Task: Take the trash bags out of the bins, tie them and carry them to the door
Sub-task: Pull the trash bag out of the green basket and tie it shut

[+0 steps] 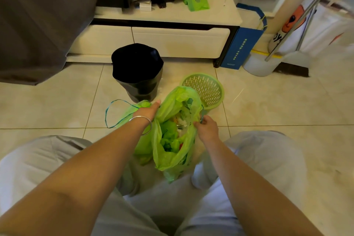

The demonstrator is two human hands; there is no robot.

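Observation:
A green trash bag (172,157) full of rubbish stands open on the tiled floor between my knees. My left hand (148,110), with a silver bangle on the wrist, grips the bag's left rim; a blue-green drawstring loop (108,113) hangs out to its left. My right hand (206,126) pinches the drawstring at the bag's right rim. Just behind the bag lies a green perforated bin (206,89), tipped on its side. To its left stands a bin lined with a black bag (137,71), upright and open.
A low white TV cabinet (162,38) runs along the wall behind the bins, cluttered on top. A grey cloth (38,25) hangs at the left. A blue paper bag (242,44), a white bucket (260,65) and metal poles (298,17) stand at the right.

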